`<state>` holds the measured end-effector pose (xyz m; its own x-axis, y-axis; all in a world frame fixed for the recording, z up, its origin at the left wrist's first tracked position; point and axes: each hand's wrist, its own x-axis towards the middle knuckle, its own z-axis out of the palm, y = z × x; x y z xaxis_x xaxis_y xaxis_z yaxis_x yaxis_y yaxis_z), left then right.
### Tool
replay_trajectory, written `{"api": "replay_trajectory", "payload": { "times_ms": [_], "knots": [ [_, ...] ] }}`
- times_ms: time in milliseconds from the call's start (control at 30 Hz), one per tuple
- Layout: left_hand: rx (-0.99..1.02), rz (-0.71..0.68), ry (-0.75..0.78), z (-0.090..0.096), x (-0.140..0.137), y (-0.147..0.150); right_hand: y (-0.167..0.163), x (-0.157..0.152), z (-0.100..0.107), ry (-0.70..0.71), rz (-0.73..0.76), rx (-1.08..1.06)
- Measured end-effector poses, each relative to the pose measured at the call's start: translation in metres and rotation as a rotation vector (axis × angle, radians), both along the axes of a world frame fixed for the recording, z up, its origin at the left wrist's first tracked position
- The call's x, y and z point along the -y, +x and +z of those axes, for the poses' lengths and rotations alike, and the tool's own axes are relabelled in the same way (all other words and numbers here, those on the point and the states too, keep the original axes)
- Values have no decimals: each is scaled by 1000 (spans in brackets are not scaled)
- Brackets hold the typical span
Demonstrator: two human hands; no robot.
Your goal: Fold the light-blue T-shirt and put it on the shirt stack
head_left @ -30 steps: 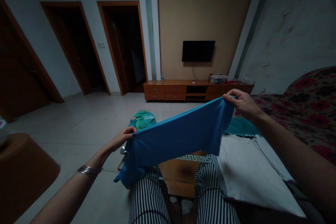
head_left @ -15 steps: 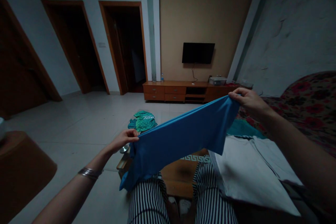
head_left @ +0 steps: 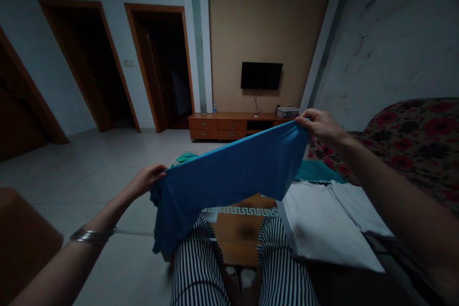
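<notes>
A blue garment (head_left: 233, 167) is stretched in the air between my hands, over the low wooden table and my knees. Its top edge is taut and slants up to the right, while the lower part hangs in loose folds; its exact cut does not show. My left hand (head_left: 152, 177) pinches the left end of that edge. Higher up, my right hand (head_left: 317, 124) pinches the right end. White folded clothes (head_left: 326, 220) lie at my right beside my striped trouser leg (head_left: 283, 258). Behind them is a teal cloth (head_left: 317, 170).
The wooden table (head_left: 236, 244) with a patterned border is in front of my knees. A green cloth (head_left: 186, 157) shows partly behind the garment. A flowered sofa (head_left: 412, 138) stands at the right, a brown rounded piece (head_left: 28, 229) at the left. A TV cabinet (head_left: 218, 126) lines the far wall.
Both hands and the blue garment sit slightly further left and higher in view. The background has shifted left too. The garment now hides most of the green cloth.
</notes>
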<state>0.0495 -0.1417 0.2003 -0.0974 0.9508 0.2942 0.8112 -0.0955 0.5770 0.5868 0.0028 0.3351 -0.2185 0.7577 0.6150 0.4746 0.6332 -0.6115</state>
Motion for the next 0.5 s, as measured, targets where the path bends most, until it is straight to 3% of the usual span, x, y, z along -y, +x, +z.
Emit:
{"api": "replay_trajectory", "payload": {
  "times_ms": [133,233,333,500],
  "knots": [
    [-235,211,158,12,6,-17,-11,14,5,165,-26,-32],
    [-179,381,266,28,13,-23,-18,15,-2,192,-33,-58],
    [-172,437,308,50,16,-27,-22,8,-15,171,-28,-12],
    [-608,500,331,89,20,-33,-24,3,-32,110,-60,-101]
  ]
}}
